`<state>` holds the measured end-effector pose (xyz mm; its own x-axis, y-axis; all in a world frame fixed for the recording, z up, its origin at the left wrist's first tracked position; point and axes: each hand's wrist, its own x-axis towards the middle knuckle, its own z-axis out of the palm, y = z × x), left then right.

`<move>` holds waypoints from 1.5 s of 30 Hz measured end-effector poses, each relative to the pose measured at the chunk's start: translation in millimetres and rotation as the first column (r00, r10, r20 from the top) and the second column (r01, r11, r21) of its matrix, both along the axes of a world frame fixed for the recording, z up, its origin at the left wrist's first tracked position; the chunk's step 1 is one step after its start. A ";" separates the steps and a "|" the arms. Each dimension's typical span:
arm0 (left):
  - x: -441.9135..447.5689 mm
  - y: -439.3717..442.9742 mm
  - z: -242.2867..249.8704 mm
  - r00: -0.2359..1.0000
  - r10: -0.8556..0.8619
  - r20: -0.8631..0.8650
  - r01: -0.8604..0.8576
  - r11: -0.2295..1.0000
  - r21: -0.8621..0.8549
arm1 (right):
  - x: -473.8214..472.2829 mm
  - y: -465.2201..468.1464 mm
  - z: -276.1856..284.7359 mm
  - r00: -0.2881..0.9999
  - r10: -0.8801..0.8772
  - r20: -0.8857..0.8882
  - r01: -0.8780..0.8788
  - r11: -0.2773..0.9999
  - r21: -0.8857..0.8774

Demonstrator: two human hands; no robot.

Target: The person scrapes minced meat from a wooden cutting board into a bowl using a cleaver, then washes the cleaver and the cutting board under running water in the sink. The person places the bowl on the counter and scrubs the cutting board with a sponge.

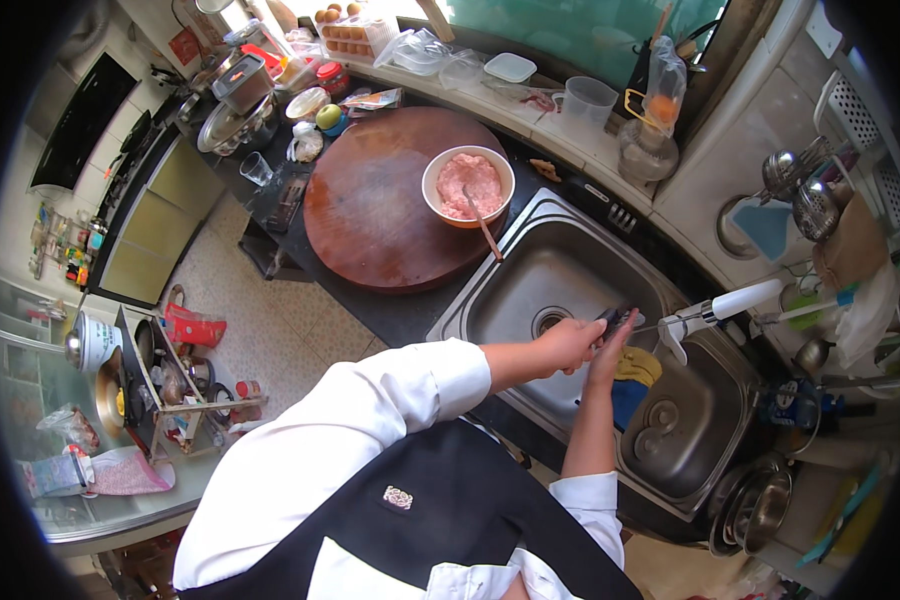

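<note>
Over the double-bowl steel sink, my left hand (571, 346) grips a dark object (609, 318), too small and partly covered to name. My right hand (609, 354) is against its far side with straight fingers; whether it grips the object cannot be told. A white faucet (694, 319) stands just right of the hands. A yellow and blue cloth (636, 375) hangs over the sink divider beside my right wrist. Up to the left, a white bowl (431, 196) of pink minced meat (469, 180) sits on a round wooden board (379, 217), with a wooden-handled utensil (487, 236) in the meat.
The sink's left basin (510, 300) lies below my hands, the right basin (690, 442) beyond the divider. Metal bowls (765, 510) stand at its lower right. Lidded pots (232, 127), a glass (256, 169) and jars crowd the counter; eggs (345, 31) and a plastic jug (586, 101) line the sill.
</note>
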<state>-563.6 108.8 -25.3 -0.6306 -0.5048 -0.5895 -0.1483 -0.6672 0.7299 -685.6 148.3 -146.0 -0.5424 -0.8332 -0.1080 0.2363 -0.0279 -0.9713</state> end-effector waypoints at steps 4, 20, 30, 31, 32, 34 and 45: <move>5.8 12.5 4.7 0.998 -0.028 -0.054 0.031 0.997 0.072 | -47.9 -12.1 -16.6 0.993 -0.100 0.063 0.101 0.995 -0.011; 26.9 20.8 -3.6 0.993 0.102 -0.058 -0.095 0.989 0.112 | -56.0 -12.1 -27.4 0.452 -0.127 0.883 0.139 0.988 0.071; -1.5 -6.6 -25.4 0.973 0.182 -0.139 -0.171 0.981 0.086 | -11.4 21.8 -11.4 0.748 0.070 0.660 -0.083 0.996 -0.011; -2.8 -5.9 -23.7 0.976 0.189 -0.109 -0.182 0.981 0.071 | -17.6 26.8 -14.5 0.828 0.056 0.558 -0.107 0.992 0.060; -3.6 -4.9 -21.7 0.977 0.198 -0.078 -0.194 0.979 0.055 | -23.4 31.2 -17.6 0.893 0.051 0.447 -0.123 0.983 0.135; -2.9 -3.5 -22.5 0.982 0.186 -0.021 -0.186 0.982 0.016 | -23.5 32.5 -12.1 0.966 -0.018 0.257 -0.028 0.985 0.172; 7.9 21.2 -13.8 0.994 -0.052 0.095 0.057 0.997 -0.054 | -27.4 -22.9 4.1 0.994 -0.053 -0.094 0.060 0.995 0.076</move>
